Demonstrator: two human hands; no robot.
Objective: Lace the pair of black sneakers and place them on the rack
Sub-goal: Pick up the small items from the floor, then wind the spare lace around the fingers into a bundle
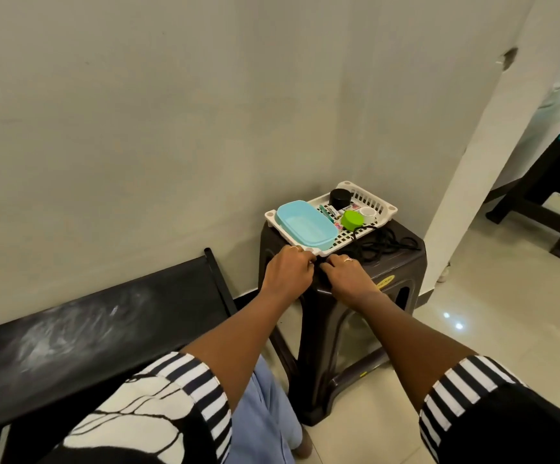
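Observation:
A tangle of black shoelaces (pixel 385 244) lies on a dark brown plastic stool (pixel 395 272) against the wall. My left hand (pixel 288 269) and my right hand (pixel 345 272) meet at the stool's front edge, fingers pinched together on a black lace end between them. No sneakers are in view. A black flat rack shelf (pixel 104 316) runs along the wall to my left.
A white slotted tray (pixel 385 204) on the stool holds a light blue box (pixel 305 227), a green lid, a black jar and small items. Another dark stool (pixel 553 195) with a teal top stands at the far right on the tiled floor.

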